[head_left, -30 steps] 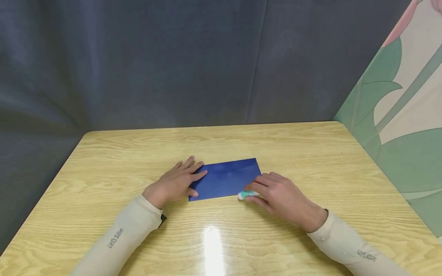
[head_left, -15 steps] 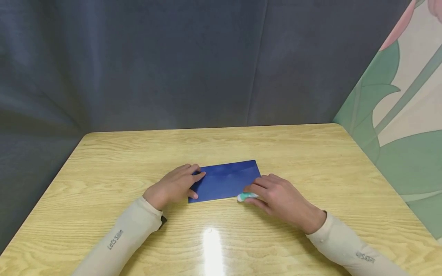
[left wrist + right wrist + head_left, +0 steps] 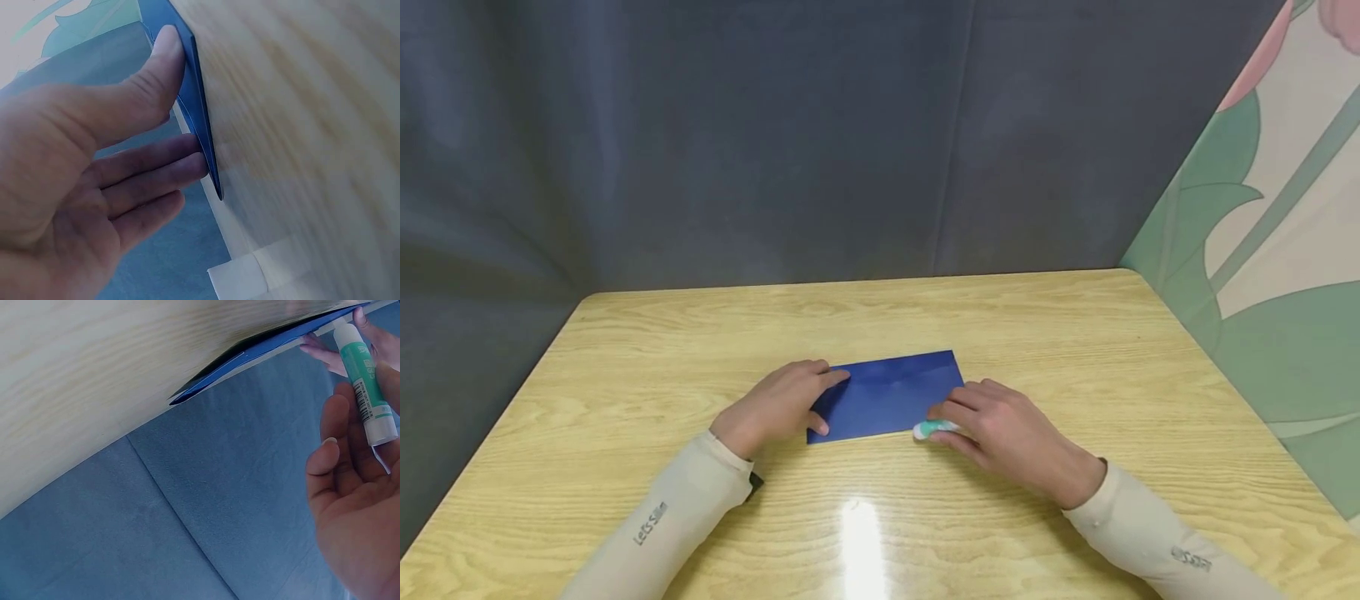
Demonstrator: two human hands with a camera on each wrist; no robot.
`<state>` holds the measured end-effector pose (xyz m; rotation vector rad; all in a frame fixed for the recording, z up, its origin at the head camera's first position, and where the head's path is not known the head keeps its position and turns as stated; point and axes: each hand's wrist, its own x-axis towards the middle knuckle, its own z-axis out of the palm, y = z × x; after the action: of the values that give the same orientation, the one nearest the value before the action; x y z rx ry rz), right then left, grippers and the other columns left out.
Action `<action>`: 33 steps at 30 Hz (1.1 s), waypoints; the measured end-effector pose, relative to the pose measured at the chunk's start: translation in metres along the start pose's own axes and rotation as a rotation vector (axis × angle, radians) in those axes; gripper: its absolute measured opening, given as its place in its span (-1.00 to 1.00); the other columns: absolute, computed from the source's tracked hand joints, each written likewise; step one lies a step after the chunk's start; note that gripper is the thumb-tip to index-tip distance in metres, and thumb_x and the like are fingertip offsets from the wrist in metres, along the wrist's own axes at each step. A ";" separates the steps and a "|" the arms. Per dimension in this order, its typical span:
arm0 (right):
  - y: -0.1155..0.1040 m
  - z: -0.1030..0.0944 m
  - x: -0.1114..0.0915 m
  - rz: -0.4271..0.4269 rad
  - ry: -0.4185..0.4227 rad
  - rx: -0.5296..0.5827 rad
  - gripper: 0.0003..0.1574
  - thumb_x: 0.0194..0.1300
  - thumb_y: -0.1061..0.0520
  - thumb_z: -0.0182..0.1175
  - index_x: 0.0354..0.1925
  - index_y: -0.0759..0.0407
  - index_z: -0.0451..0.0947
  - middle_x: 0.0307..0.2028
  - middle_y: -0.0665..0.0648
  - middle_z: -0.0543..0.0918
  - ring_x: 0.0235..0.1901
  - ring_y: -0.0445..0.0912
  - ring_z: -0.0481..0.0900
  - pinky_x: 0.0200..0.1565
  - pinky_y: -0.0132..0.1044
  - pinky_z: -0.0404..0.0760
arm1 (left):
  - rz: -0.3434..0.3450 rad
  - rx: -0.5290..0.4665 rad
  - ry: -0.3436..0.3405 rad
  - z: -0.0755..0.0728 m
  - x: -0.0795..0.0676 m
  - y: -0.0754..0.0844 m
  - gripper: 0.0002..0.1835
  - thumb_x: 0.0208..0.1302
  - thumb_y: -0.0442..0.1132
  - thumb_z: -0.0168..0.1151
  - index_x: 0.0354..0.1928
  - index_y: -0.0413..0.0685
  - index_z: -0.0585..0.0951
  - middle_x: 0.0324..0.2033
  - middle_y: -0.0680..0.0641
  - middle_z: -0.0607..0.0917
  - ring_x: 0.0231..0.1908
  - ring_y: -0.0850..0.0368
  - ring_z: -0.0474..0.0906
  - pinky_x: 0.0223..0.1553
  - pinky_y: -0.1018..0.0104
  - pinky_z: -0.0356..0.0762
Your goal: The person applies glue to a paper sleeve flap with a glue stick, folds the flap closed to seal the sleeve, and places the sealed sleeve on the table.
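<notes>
With the right grip [image 3: 1003, 425], holding a green-and-white glue stick [image 3: 935, 428] in curled fingers [image 3: 952, 410], aiming its white end leftward, close by the near edge of a dark blue paper [image 3: 883, 402]. Cannot tell cap from bare glue at that end, nor confirm contact with the paper. With the left grip [image 3: 777, 407], pressing rather than clasping: resting at the paper's left end, laying the thumb [image 3: 817, 423] over the near-left corner and stretching the index finger [image 3: 837, 378] across the upper face, with the other fingers unclenched in the left wrist view.

Changed since a second ago, mainly at the left: then spread wide, with fingertips reaching past the far-left corner; now drawn in closer together, leaving thumb and index finger as the plainest touches. At the right, almost nothing different: same hold, nearly the same spot. Find the paper still lying on the wood-grain surface [image 3: 1037, 325] between both grips, slightly askew, layers parting a little in the right wrist view.

Judging from this, likely passing from a broad steadying touch to a narrower hold-down, enough perhaps to keep the paper from sliding beside the glue stick. Covering less at the left end, so possibly allowing the paper more freedom to turn there.
</notes>
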<state>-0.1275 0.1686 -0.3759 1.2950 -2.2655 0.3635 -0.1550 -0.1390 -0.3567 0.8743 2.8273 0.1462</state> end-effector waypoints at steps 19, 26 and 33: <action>0.000 0.001 -0.002 -0.005 0.003 -0.011 -0.72 0.08 -0.03 0.49 -0.23 -0.01 0.70 -0.37 -0.14 0.67 -0.40 -0.28 0.57 -0.32 -0.37 0.54 | 0.029 0.110 -0.094 0.001 0.002 0.006 -0.23 0.24 -0.16 0.40 0.48 0.11 0.32 0.38 -0.06 0.38 0.16 -0.05 0.35 0.17 0.01 0.43; 0.000 0.000 -0.001 -0.007 0.003 -0.011 -0.73 0.08 -0.03 0.48 -0.22 -0.01 0.70 -0.37 -0.14 0.67 -0.40 -0.29 0.56 -0.32 -0.37 0.55 | 0.032 0.038 -0.104 0.001 0.001 0.003 -0.22 0.23 -0.17 0.40 0.48 0.02 0.32 0.51 0.05 0.27 0.22 -0.03 0.34 0.31 -0.03 0.32; 0.000 0.001 -0.001 0.007 -0.016 -0.015 -0.72 0.07 -0.03 0.50 -0.23 -0.03 0.70 -0.38 -0.15 0.66 -0.41 -0.30 0.54 -0.31 -0.38 0.56 | 0.025 -0.013 -0.073 0.000 0.000 -0.001 -0.21 0.18 -0.17 0.43 0.46 0.02 0.35 0.48 0.07 0.31 0.20 -0.03 0.34 0.31 -0.05 0.28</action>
<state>-0.1271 0.1689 -0.3772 1.2868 -2.2822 0.3401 -0.1551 -0.1397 -0.3569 0.8936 2.7456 0.1328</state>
